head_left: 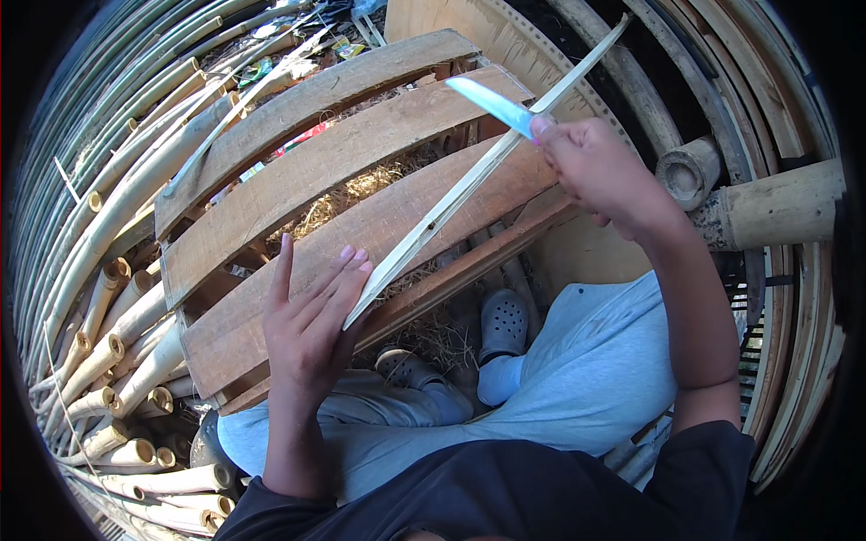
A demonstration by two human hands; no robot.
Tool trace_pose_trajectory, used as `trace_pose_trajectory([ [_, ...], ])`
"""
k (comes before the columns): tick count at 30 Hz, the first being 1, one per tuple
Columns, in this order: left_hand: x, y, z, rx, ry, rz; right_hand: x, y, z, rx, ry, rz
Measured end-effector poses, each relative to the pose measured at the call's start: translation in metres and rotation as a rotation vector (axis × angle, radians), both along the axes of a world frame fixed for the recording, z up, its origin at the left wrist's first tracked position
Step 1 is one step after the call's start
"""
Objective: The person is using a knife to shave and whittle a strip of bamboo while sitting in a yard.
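Note:
A long, pale split bamboo strip (430,227) slants from my left hand up to the far right, above a slatted wooden bench. My left hand (311,329) is at the strip's near end, gripping it along the index-finger side; the other fingers are stretched out and the thumb is hidden. My right hand (600,167) is closed round the handle of a knife (492,104), with a bit of pink showing by the thumb. Its shiny, bluish blade points left and crosses over the strip's upper part.
Beneath the strip is the slatted bench (298,194), with straw and scraps between its boards. Bamboo poles (135,352) are piled on the left. A thick bamboo pole (780,207) juts in near my right arm, beside long slats (794,361). My clogs (505,320) are below.

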State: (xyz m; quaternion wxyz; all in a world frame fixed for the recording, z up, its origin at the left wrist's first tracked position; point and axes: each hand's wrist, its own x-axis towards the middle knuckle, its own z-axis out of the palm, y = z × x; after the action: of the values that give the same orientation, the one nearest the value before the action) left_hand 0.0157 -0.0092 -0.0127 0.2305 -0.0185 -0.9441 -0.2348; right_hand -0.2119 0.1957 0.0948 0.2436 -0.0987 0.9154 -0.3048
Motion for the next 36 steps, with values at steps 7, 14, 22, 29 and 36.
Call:
trace_pose_trajectory([
  [7,0.000,0.000,0.002,0.008,-0.005,0.000,0.001,0.002,-0.015,-0.017,0.063,0.027],
  [14,0.002,0.000,0.000,0.041,-0.003,0.005,0.006,-0.007,-0.010,-0.043,-0.053,-0.031],
  [22,-0.003,0.004,-0.004,0.166,-0.004,0.113,-0.053,0.003,-0.009,-0.108,-0.153,0.081],
  [29,0.003,0.002,-0.010,0.168,-0.032,0.158,-0.072,0.015,-0.017,-0.234,-0.269,0.213],
  [36,0.007,-0.003,-0.022,0.197,-0.070,0.226,-0.088,0.024,-0.035,-0.392,-0.380,0.308],
])
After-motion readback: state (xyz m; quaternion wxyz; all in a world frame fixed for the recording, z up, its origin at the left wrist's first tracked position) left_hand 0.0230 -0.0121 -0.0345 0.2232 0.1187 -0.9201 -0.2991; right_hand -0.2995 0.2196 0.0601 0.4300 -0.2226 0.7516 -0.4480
